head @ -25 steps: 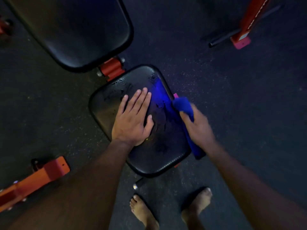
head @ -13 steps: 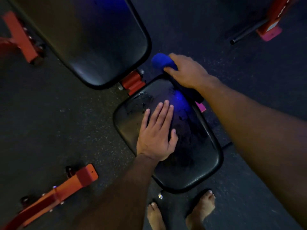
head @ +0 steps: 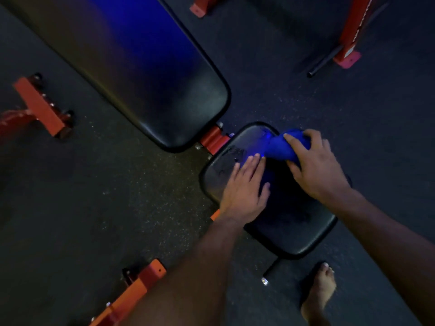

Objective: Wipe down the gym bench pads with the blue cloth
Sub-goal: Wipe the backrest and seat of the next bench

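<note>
The small black seat pad (head: pixel 296 229) of the gym bench lies right of centre, with wet streaks near its far end. The long black back pad (head: pixel 150 74) stretches from it to the upper left. My left hand (head: pixel 244 191) rests flat on the seat pad, fingers straight and together. My right hand (head: pixel 315 168) grips the bunched blue cloth (head: pixel 280 147) and holds it against the far end of the seat pad, just beyond my left fingertips.
An orange hinge bracket (head: pixel 213 140) joins the two pads. Orange frame bars lie on the dark rubber floor at left (head: pixel 40 107) and bottom left (head: pixel 131 292). A red rack post (head: pixel 353 31) stands at upper right. My bare foot (head: pixel 320 292) is by the seat's near end.
My right hand has carried the cloth from the seat's right edge up past its far corner and back onto the far end. The view has swung left; my left hand stays flat on the seat.
</note>
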`<state>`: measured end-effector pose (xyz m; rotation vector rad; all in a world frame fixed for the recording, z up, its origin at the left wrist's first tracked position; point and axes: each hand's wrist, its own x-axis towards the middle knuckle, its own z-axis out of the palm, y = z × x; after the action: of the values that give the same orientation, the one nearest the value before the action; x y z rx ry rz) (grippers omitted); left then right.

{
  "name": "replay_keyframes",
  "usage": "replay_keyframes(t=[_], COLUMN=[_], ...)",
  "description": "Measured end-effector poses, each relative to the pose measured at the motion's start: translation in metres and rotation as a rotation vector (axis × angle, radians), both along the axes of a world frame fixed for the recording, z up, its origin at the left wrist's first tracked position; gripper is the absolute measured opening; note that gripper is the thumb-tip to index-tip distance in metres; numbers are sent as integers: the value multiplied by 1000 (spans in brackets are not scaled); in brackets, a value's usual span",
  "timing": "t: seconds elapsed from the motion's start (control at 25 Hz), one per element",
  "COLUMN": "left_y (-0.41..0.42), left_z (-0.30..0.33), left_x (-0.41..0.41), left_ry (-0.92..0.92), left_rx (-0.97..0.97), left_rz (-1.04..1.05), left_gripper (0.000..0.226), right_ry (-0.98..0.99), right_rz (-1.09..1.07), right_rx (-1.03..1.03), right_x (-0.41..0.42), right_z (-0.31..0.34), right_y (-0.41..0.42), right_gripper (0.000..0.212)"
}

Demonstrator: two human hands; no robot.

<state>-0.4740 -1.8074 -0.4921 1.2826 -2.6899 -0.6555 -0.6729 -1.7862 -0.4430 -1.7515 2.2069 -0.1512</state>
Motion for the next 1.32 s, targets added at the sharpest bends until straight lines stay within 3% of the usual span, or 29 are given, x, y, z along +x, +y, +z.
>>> replay_keyframes(t=[0.16, 0.36, 0.52, 0.72, 0.88, 1.12, 1.32], left_y=[-96, -187, -228, -231, -232, -231, -230], left_z=[13, 18, 13, 3, 6, 4, 6], left_x=[105, 143, 128, 128, 127, 129, 128], left_ry=[-227, -399, -431, -438, -398, -371, -371], left_rx=[-382, -577, -616, -651, -636, -651, -633], left_rz=[-188, -493, -507, -515, -493, -506, -507], left_gripper=[63, 63, 64, 64, 64, 61, 62], right_ry=[31, 56, 213, 98, 96, -33, 106], right_rz=[25, -53, 56, 179, 99, 364, 616], right_rx=[54, -48, 6, 30, 8, 37, -27], right_x=[23, 35, 52, 38, 58, 196, 135], right_z=[4, -4, -42, -60, -53, -52, -64], right_y=[-25, -77, -83, -92, -92, -48, -65], right_gripper=[57, 53, 67, 82, 70, 46, 50])
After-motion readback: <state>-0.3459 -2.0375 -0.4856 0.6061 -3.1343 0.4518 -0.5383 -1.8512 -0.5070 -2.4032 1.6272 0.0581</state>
